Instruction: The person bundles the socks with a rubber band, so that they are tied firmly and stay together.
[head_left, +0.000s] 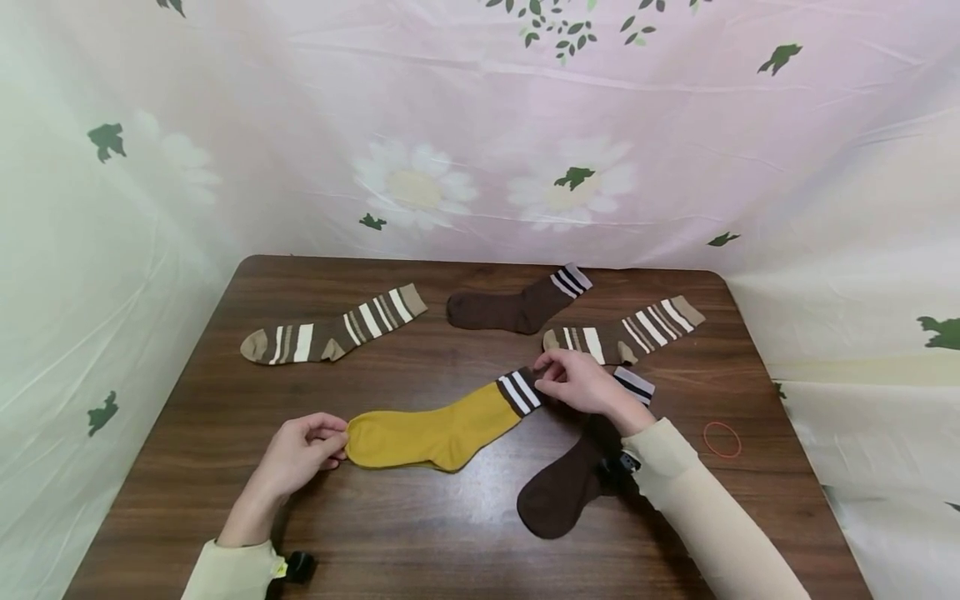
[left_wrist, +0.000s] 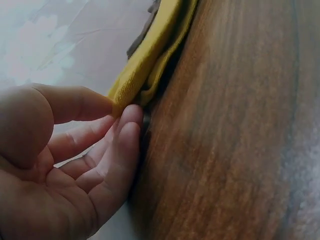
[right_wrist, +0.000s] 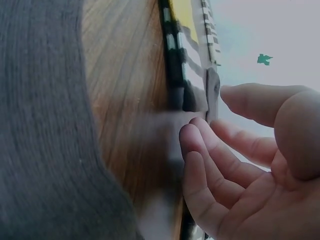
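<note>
Yellow knit sock (head_left: 420, 435) lies bent, toe pinched in left fingers (left_wrist: 125, 150).

Matt knit socks (head_left: 431, 435), glossy wooden table (head_left: 427, 533)

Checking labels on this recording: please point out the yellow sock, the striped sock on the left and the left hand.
Yellow sock (head_left: 438, 433): head view, on its midsection.
Left striped sock (head_left: 324, 333): head view, on its dark middle.
Left hand (head_left: 298, 454): head view, back of the hand.
</note>
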